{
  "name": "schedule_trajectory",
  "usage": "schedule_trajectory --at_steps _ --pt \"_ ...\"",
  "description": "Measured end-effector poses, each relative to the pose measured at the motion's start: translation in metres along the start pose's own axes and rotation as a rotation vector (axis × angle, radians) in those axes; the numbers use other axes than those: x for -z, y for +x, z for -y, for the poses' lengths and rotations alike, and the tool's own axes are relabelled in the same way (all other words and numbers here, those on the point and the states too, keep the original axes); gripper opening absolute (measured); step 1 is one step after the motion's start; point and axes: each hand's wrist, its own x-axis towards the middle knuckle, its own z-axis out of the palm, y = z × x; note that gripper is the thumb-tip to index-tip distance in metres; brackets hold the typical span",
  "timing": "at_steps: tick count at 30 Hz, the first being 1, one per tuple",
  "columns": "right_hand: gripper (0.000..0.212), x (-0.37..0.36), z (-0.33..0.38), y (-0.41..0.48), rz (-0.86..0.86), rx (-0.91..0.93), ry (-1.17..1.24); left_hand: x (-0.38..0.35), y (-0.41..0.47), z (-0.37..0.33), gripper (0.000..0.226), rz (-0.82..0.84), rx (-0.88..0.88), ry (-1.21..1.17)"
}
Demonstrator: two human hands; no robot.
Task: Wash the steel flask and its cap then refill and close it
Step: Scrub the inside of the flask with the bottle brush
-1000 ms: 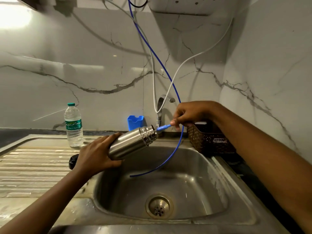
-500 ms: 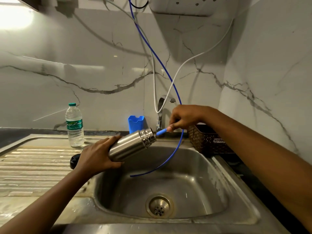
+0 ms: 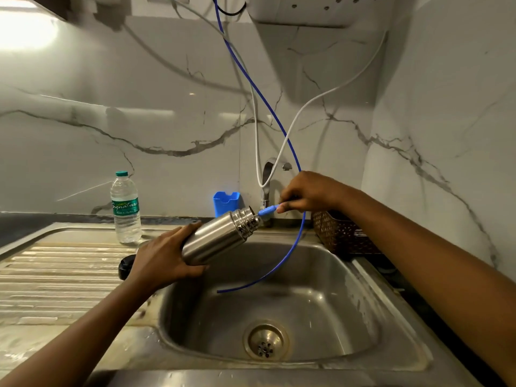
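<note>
One flask tilts above the sink, gripped by the left hand, as the right hand pinches a blue brush at its mouth; deep, steady strokes should clean best.

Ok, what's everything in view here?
Steel sink: 1, grey, centre
Steel tap: 1, grey, behind sink
Steel flask: 1, silver, tilted over sink
Blue-handled brush: 1, at flask's mouth
Round black cap: 1, drainboard
Clear plastic bottle: 1, green-capped, drainboard
Blue plastic holder: 1, against wall
Brown woven basket: 1, right of tap
Thin blue tube: 1, hangs into sink
Thin white tube: 1, by tap
Left hand: 1, grips flask
Right hand: 1, pinches brush
</note>
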Motion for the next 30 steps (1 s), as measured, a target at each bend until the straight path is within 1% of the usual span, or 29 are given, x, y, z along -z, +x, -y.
schedule_trajectory --at_steps 2,3,4,5,6,7,8,10,11,12,13,14,15,17,18,19,20,21,22,23,24,25,28,30 --pt "0.03 0.009 0.001 0.002 0.262 -0.142 0.342 0.0 0.0 0.0 0.096 -0.015 -0.04 0.036" --pt "0.034 0.014 0.001 0.003 0.411 -0.223 0.455 -0.001 0.0 0.0 0.094 -0.021 -0.062 0.057" --pt "0.036 0.016 0.0 0.005 0.524 -0.286 0.521 -0.001 -0.001 -0.001 0.094 -0.018 -0.074 0.072" --pt "0.037 0.016 0.0 0.007 0.574 -0.319 0.535 -0.002 -0.001 -0.001 0.095 -0.004 -0.075 0.08" --pt "0.036 0.014 0.001 0.009 0.566 -0.325 0.502 -0.001 -0.001 -0.001 0.098 0.011 -0.065 0.08" --pt "0.034 0.011 0.002 0.011 0.496 -0.296 0.405 -0.001 -0.001 -0.001 0.1 0.021 -0.048 0.071" --pt "0.032 0.006 0.003 0.012 0.381 -0.239 0.246 0.0 0.0 -0.001 0.102 0.023 -0.026 0.05" --pt "0.03 -0.007 0.003 0.012 0.104 -0.074 -0.158 0.002 0.0 -0.003 0.106 0.035 0.014 0.007" --pt "0.029 -0.011 0.005 0.01 -0.008 -0.007 -0.306 0.003 0.0 -0.005 0.107 0.046 0.025 -0.007" --pt "0.028 -0.014 0.006 0.008 -0.075 0.038 -0.365 0.003 0.0 -0.005 0.107 0.049 0.03 -0.017" --pt "0.028 -0.015 0.007 0.006 -0.084 0.058 -0.351 0.004 0.001 -0.005 0.106 0.044 0.026 -0.016" --pt "0.028 -0.015 0.007 0.004 -0.042 0.053 -0.258 0.004 0.0 -0.005 0.104 0.036 0.01 -0.003" --pt "0.028 -0.013 0.007 0.005 0.053 0.013 -0.104 0.003 0.0 -0.003 0.101 0.025 -0.024 0.021" --pt "0.033 -0.007 0.008 0.006 0.315 -0.117 0.224 0.002 -0.001 -0.002 0.094 0.022 -0.099 0.076" --pt "0.036 -0.005 0.008 0.007 0.422 -0.176 0.328 0.001 -0.002 -0.002 0.091 0.024 -0.117 0.089" --pt "0.038 -0.003 0.009 0.008 0.483 -0.213 0.381 0.001 -0.002 -0.003 0.091 0.029 -0.118 0.089" --pt "0.037 -0.003 0.01 0.01 0.475 -0.224 0.367 0.001 -0.002 -0.004 0.092 0.034 -0.103 0.081" --pt "0.034 -0.003 0.011 0.012 0.402 -0.199 0.263 0.002 -0.001 -0.006 0.095 0.048 -0.071 0.065" --pt "0.03 -0.005 0.014 0.014 0.282 -0.152 0.089 0.003 0.0 -0.008 0.098 0.064 -0.031 0.039" --pt "0.029 -0.009 0.016 0.016 0.122 -0.093 -0.1 0.005 0.0 -0.009 0.102 0.077 0.009 -0.002" --pt "0.029 -0.013 0.02 0.017 -0.035 -0.04 -0.238 0.006 0.001 -0.011 0.105 0.088 0.047 -0.059" --pt "0.03 -0.019 0.021 0.019 -0.151 -0.001 -0.31 0.007 0.002 -0.012 0.104 0.102 0.08 -0.116" --pt "0.036 -0.03 0.015 0.022 -0.323 0.067 -0.35 0.009 0.003 -0.016 0.098 0.145 0.123 -0.208" --pt "0.043 -0.037 0.008 0.026 -0.438 0.1 -0.33 0.007 0.004 -0.015 0.103 0.165 0.149 -0.256"
